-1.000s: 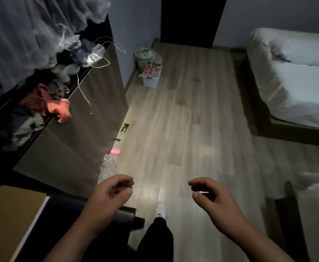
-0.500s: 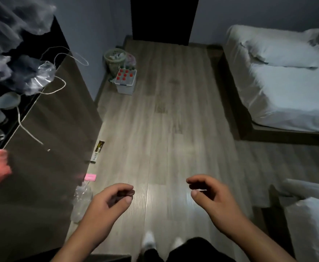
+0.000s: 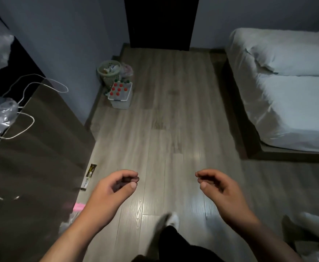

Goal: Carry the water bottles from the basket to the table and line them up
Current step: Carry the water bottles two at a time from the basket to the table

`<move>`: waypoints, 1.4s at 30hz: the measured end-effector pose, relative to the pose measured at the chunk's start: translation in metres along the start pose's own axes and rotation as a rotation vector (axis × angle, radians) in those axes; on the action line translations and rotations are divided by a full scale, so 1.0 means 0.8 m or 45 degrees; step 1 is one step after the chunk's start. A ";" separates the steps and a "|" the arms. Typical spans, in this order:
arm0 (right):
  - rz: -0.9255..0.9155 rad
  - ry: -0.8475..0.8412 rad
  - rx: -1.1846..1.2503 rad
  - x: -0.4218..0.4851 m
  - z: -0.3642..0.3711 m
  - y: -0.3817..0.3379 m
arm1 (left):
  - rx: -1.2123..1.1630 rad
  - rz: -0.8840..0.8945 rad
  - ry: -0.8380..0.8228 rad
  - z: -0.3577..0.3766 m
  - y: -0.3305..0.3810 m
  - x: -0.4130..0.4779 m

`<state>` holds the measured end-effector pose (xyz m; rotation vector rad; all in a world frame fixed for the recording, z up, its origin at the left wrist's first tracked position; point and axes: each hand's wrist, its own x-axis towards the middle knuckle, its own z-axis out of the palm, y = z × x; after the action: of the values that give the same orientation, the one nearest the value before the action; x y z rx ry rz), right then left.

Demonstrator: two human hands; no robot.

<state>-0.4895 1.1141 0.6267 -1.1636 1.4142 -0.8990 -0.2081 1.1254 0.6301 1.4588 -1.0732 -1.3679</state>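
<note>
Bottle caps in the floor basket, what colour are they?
Red. The bottle caps show best in the head view, inside the white basket.

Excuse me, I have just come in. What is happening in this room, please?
A person is mid-step on the wooden floor, facing a white basket of red-capped water bottles by the far wall, beside a green bin. The left hand and right hand are held out in front, loosely curled and holding nothing. No bottle is carried yet.

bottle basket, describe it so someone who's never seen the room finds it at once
From the dark doorway at the far end, look left along the wall. The basket sits on the floor beside a round green bin; it alone is white, boxy and full of red-capped bottles.
</note>
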 end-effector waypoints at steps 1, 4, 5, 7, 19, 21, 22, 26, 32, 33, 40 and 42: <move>-0.009 -0.020 -0.008 0.020 -0.007 -0.006 | -0.001 0.014 0.003 0.008 0.011 0.018; -0.006 -0.115 -0.035 0.077 -0.022 -0.024 | 0.004 0.057 0.038 0.022 0.034 0.067; 0.000 -0.133 -0.041 0.095 -0.025 -0.030 | 0.000 0.070 0.055 0.024 0.039 0.080; 0.008 -0.153 -0.045 0.130 -0.025 -0.042 | 0.007 0.078 0.084 0.023 0.047 0.104; -0.058 -0.318 -0.206 0.364 0.010 -0.099 | 0.092 0.026 0.197 -0.016 0.068 0.312; -0.049 -0.339 -0.242 0.410 0.016 -0.113 | 0.054 0.024 0.212 -0.024 0.075 0.359; -0.045 -0.337 -0.251 0.434 0.019 -0.122 | 0.036 0.018 0.221 -0.027 0.079 0.383; -0.066 -0.274 -0.207 0.519 0.025 -0.159 | -0.022 0.029 0.207 -0.033 0.108 0.471; -0.050 -0.192 -0.196 0.616 0.023 -0.185 | 0.025 0.065 0.147 -0.042 0.152 0.588; -0.046 -0.190 -0.199 0.631 0.020 -0.188 | 0.027 0.074 0.148 -0.043 0.157 0.604; -0.030 -0.218 -0.191 0.764 0.014 -0.211 | 0.050 0.065 0.162 -0.039 0.170 0.717; -0.037 -0.240 -0.177 0.810 0.013 -0.222 | 0.028 0.041 0.180 -0.036 0.175 0.753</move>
<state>-0.4341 0.4445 0.6298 -1.3404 1.3248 -0.6993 -0.1630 0.5086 0.6002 1.5237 -1.0194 -1.2149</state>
